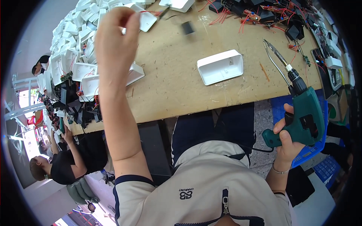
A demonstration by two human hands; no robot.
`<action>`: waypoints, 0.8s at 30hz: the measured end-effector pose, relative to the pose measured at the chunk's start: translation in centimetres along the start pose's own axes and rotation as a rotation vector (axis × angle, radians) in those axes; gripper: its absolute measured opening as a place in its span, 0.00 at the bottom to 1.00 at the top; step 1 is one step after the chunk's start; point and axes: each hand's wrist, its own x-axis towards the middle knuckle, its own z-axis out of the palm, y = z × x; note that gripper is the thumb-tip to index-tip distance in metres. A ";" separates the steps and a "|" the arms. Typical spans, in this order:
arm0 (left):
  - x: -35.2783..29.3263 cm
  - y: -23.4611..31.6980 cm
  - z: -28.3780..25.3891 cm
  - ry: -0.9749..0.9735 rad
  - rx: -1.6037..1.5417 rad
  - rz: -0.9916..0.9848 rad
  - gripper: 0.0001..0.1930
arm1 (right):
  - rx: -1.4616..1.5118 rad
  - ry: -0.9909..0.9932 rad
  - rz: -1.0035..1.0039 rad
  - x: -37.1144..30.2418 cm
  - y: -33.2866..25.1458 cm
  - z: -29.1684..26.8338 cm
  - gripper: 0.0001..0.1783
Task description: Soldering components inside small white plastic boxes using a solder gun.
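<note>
One right hand (288,141) is clamped on the handle of a green soldering gun (310,111), with the fingers and thumb wrapped around it. The gun is to the right of the open white box (220,67), and its metal tip points away from the person, well apart from the box. The left hand (117,35) is raised to the far left of that box, fingers curled. A red wire (148,12) shows at its fingertips — whether they are pinched on it, I cannot tell. A black block (187,28), blurred, is beyond the white box and a little to its left.

The white box rests on the tan table (169,81), nearest the person's lap. Far to its left is a pile of white boxes (77,32); beyond it to the right, a tangle of black blocks and red wires (260,15). A blue crate (279,103) stands below and right of it — partly hidden by the gun. Well to its left sits a co-worker (66,165) in black.
</note>
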 end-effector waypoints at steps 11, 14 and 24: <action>-7.6 3.6 0.1 -0.422 -0.143 0.289 0.15 | -0.011 0.005 -0.016 -0.1 -0.1 0.5 0.38; -10.4 3.3 1.3 -0.400 -0.387 0.081 0.15 | -0.038 -0.012 -0.026 0.1 -0.3 0.8 0.38; -11.1 0.7 3.3 -0.284 -0.354 0.340 0.08 | 0.099 -0.101 0.069 0.2 0.4 2.3 0.38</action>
